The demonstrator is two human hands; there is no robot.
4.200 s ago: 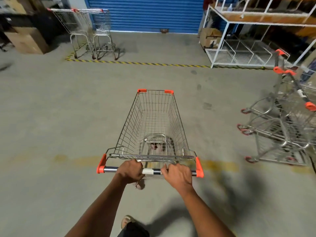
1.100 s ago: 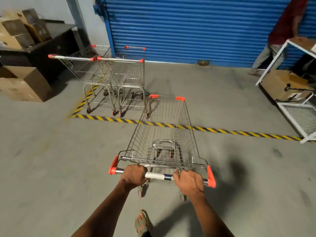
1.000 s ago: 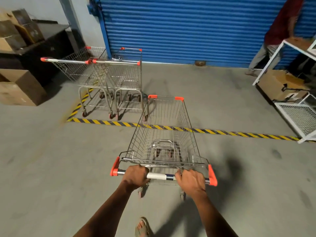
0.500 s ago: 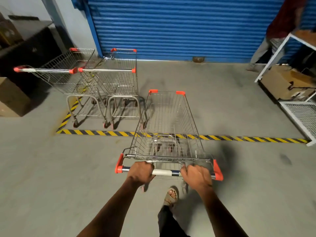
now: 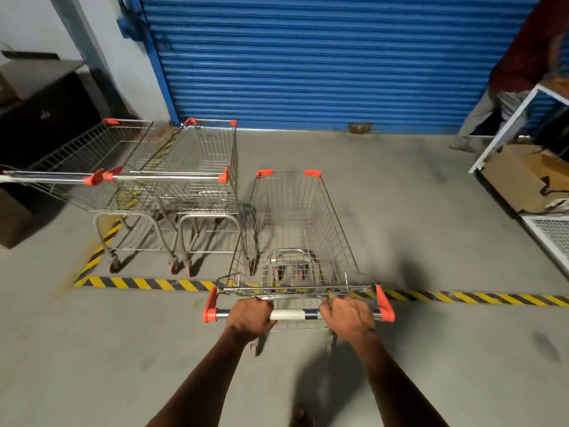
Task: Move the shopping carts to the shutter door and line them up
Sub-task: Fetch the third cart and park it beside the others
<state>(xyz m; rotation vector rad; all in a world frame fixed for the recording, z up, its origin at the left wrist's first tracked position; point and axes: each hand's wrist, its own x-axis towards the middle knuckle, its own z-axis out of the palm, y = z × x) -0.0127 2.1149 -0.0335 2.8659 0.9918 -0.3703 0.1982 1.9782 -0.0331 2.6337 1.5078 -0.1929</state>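
- The left hand (image 5: 251,315) was curled tight round the handle bar (image 5: 295,314) of the shopping cart (image 5: 292,229), left of the bar's white middle section.
- The right hand (image 5: 348,315) was clamped on the same bar, right of that white section, knuckles up.
- Both forearms reached in from the near edge, with the cart straight ahead of them.
- The cart stood near the middle of the scene, its basket empty and pointing toward the blue shutter door (image 5: 323,60) at the far side.
- The handle end of the basket sat over the yellow-and-black floor stripe (image 5: 462,297), and most of the basket was on the far side of it.
- Two parked carts stood to the left, side by side inside the stripe: the leftmost cart (image 5: 89,167) and the second parked cart (image 5: 197,167), their handles facing near.
- The held cart's left side was just beside the second parked cart; whether they touched I could not tell.
- Another person (image 5: 505,75) stood at the far right, in front of the shutter, seen only in part.
- A white metal rack (image 5: 505,131) stood at the right edge, with a cardboard box (image 5: 523,177) under it.
- A dark cabinet (image 5: 46,112) stood at the far left against the wall.
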